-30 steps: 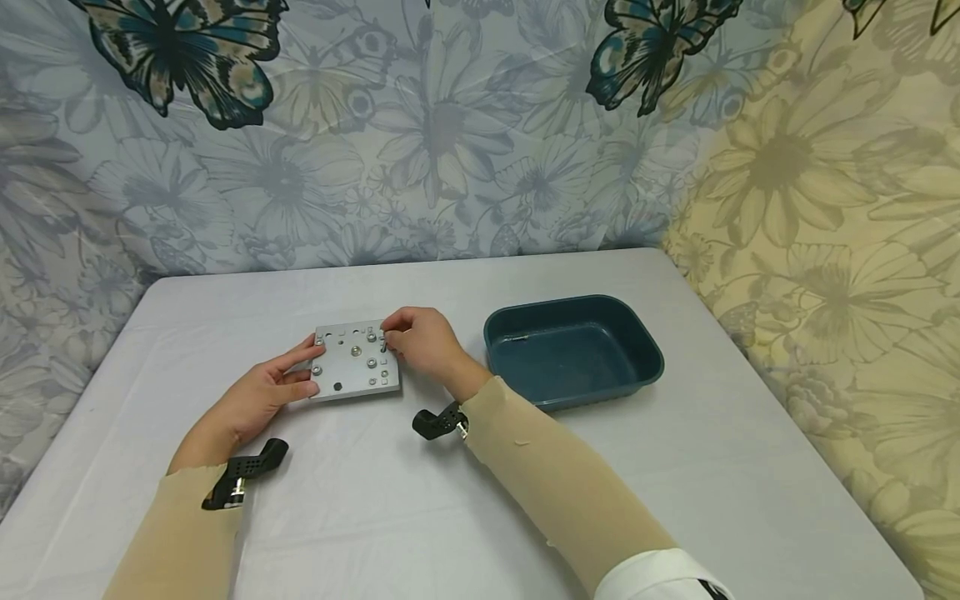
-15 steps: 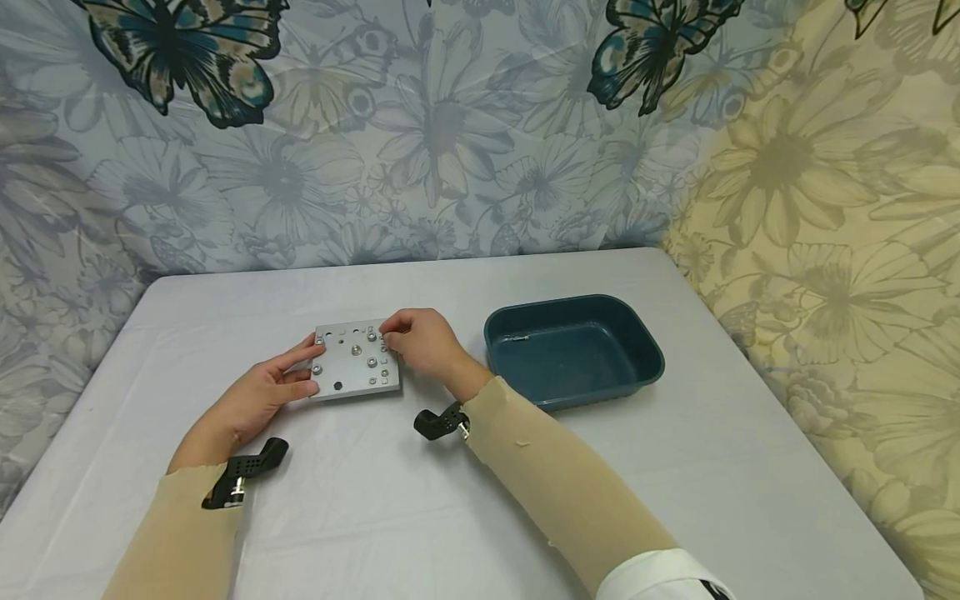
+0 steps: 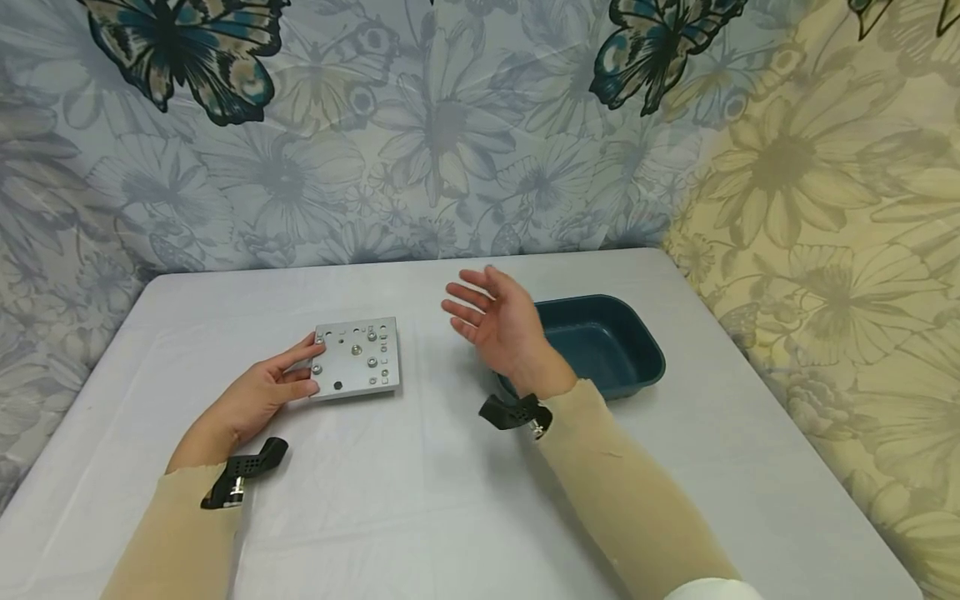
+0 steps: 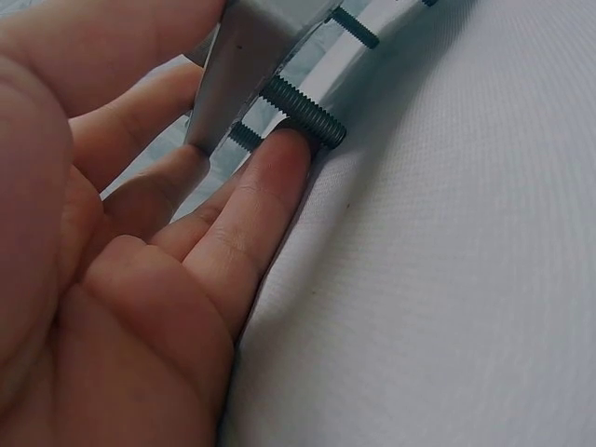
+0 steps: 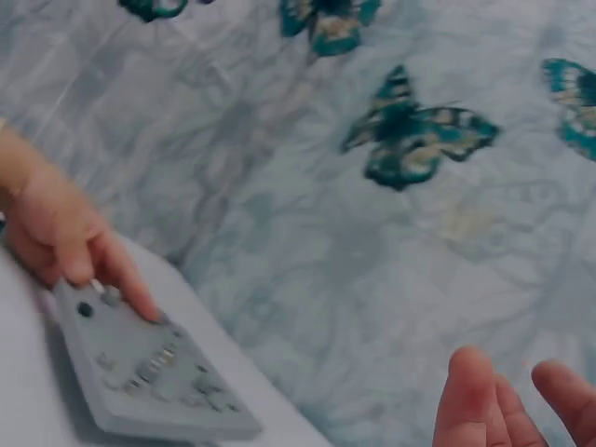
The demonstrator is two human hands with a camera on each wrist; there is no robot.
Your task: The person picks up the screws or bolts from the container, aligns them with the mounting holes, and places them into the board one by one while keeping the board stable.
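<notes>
Item: grey metal plate [image 3: 355, 358], square, drilled with holes and carrying several screws. It lies on the white table [image 3: 420, 500], left of centre, its left edge raised slightly off the surface.

Left hand [image 3: 258, 396]: holds the plate by its left edge, thumb on top, fingers [image 4: 270, 182] tucked underneath. The left wrist view shows a fingertip touching a threaded screw shank [image 4: 303, 107] that sticks out below the plate.

Right hand [image 3: 498, 321]: lifted clear of the table, palm turned inward, fingers spread and relaxed, holding nothing visible. It hovers between the plate and the dark teal plastic tub [image 3: 600, 346], partly in front of the tub's left rim.

Step in hand, as judged: a pause between screws, with the plate steadied and the working hand empty and off the plate.

Next move, as judged: calls for the right hand to pinch one small screw head precisely while the left keeps the plate tilted and steady.

Backdrop: butterfly-and-flower patterned cloth [image 3: 450, 125].
</notes>
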